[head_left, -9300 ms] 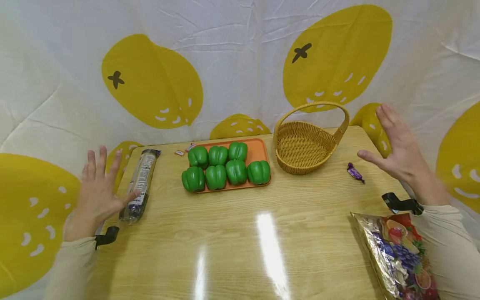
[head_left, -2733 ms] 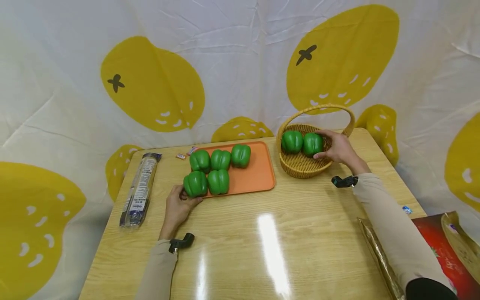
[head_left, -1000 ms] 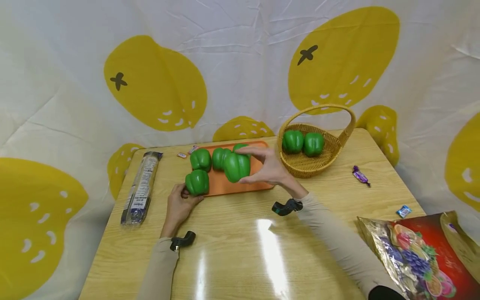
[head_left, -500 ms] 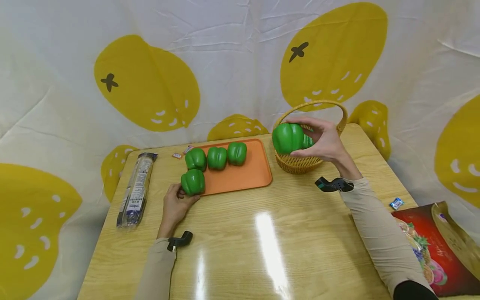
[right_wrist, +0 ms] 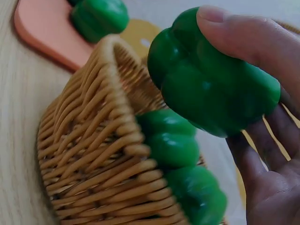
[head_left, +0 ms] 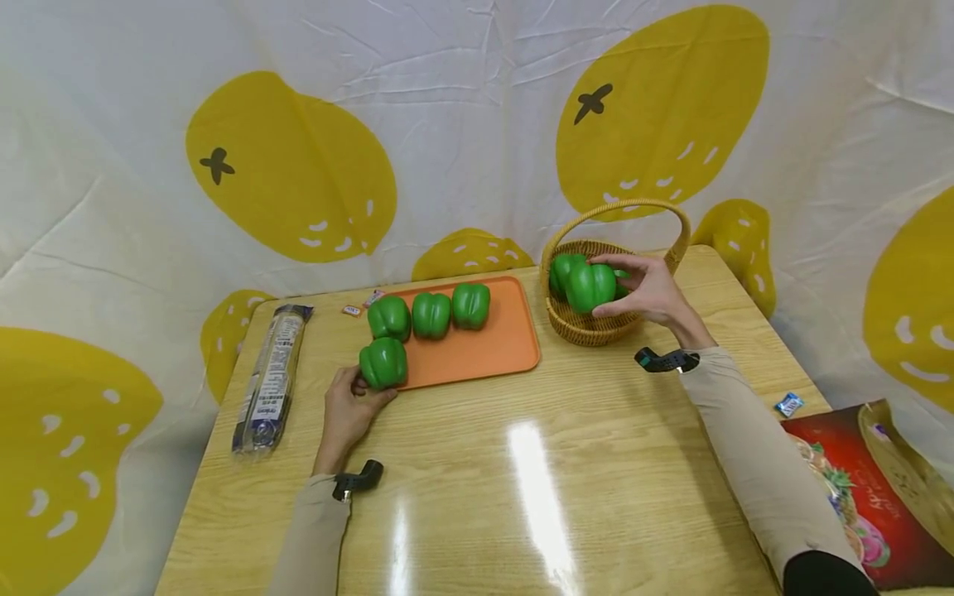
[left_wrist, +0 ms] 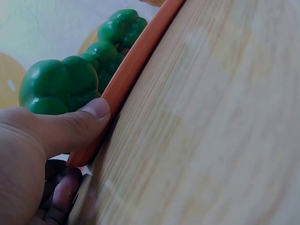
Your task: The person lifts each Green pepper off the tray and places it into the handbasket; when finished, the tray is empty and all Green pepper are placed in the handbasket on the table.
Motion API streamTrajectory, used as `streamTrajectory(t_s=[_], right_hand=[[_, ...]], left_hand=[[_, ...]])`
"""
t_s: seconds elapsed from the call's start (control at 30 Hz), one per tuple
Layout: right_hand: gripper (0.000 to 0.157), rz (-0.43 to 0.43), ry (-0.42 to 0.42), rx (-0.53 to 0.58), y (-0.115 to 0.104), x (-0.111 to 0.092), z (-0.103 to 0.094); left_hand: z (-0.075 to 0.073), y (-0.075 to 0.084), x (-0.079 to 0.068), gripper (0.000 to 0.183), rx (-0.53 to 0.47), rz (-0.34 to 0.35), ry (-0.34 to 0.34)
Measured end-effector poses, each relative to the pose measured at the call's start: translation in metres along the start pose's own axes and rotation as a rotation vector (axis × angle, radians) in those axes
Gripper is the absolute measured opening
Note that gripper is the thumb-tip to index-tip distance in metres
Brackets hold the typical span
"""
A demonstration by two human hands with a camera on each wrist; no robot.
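Observation:
My right hand [head_left: 650, 291] grips a green bell pepper [head_left: 589, 287] over the wicker basket [head_left: 596, 334], thumb on one side and fingers on the other. In the right wrist view this pepper [right_wrist: 211, 79] is above the rim, with two more peppers [right_wrist: 169, 140] inside the basket. My left hand [head_left: 352, 410] holds the near left corner of the orange tray [head_left: 477, 356]; in the left wrist view the thumb [left_wrist: 96, 108] lies on the tray's rim and the fingers curl below. Several green peppers [head_left: 431, 315] sit on the tray's left and back, one [head_left: 383, 362] right by my left hand.
A long clear-and-dark plastic package [head_left: 272, 377] lies at the table's left. Small wrapped candies [head_left: 352, 310] are behind the tray. A blue candy [head_left: 788, 404] and a red-gold fruit-print bag [head_left: 868, 497] lie at the right, partly behind my right arm. A lemon-print cloth hangs behind.
A second ago my right hand held the pepper over the tray; it has carried it right and lowered it into the basket's opening. My left hand has stayed at the tray's corner.

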State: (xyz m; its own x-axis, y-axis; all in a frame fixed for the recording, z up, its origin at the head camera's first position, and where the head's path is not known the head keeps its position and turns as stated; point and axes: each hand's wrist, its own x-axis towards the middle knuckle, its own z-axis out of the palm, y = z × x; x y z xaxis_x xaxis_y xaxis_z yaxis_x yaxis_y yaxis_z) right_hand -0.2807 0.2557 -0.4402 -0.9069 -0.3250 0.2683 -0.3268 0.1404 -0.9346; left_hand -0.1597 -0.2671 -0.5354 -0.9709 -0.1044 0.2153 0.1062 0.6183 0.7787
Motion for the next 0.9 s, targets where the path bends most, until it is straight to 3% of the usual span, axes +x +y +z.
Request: streamTrajectory(t_s=[0.2, 0.37, 0.47, 0.7, 0.9], right_hand=[[0.079, 0.108, -0.032, -0.028, 0.019, 0.005, 0.004], [0.077, 0.165, -0.043, -0.169, 0.025, 0.009, 0.010], [0.076, 0.172, -0.065, -0.240, 0.023, 0.011, 0.013], [0.056, 0.172, -0.064, -0.322, 0.013, 0.013, 0.017], [0.062, 0.180, -0.082, -0.406, 0.020, 0.012, 0.017]], left_hand=[[0.001, -0.001, 0.000, 0.064, -0.005, -0.013, 0.001], [0.001, -0.001, 0.001, 0.064, -0.009, -0.007, -0.001], [-0.001, 0.000, 0.002, 0.063, -0.008, -0.001, 0.010], [-0.002, 0.001, 0.003, 0.064, -0.004, -0.002, 0.012], [-0.001, 0.001, 0.001, 0.065, -0.018, -0.027, -0.007]])
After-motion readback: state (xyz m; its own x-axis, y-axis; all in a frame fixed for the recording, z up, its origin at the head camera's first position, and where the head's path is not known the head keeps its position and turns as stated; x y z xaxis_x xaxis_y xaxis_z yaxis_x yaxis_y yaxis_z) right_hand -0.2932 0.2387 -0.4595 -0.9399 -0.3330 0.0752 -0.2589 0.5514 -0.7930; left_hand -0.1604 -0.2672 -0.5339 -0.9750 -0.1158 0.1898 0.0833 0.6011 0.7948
